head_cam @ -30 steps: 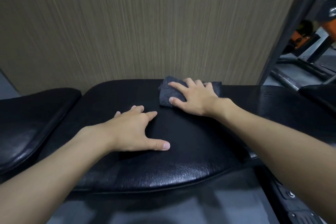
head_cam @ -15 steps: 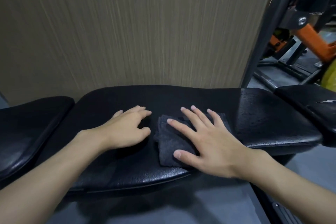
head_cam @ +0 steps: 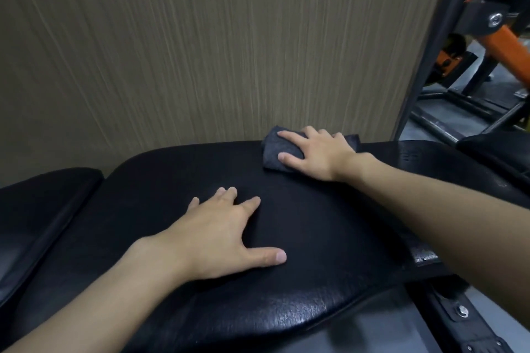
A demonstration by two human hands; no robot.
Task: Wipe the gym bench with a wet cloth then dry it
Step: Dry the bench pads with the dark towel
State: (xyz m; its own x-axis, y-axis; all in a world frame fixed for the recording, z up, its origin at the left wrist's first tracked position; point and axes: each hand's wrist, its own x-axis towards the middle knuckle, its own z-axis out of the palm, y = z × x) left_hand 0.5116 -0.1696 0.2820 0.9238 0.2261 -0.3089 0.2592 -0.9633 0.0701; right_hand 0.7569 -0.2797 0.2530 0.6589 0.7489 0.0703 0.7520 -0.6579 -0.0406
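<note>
At the far edge of the bench [head_cam: 329,238], the cloth [head_cam: 275,149] is pressed flat under the outstretched right hand [head_cam: 318,156], the left hand [head_cam: 223,232] laid open nearer; judged soft, light, limp, best pinned from above.

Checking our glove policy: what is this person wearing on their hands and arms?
Nothing visible. The left hand and right hand are bare, without gloves, rings or a watch, and both forearms are uncovered to the frame edge; no sleeve shows.

folded dark grey cloth [head_cam: 279,149] lies flat at black bench's [head_cam: 329,226] far edge.
</note>
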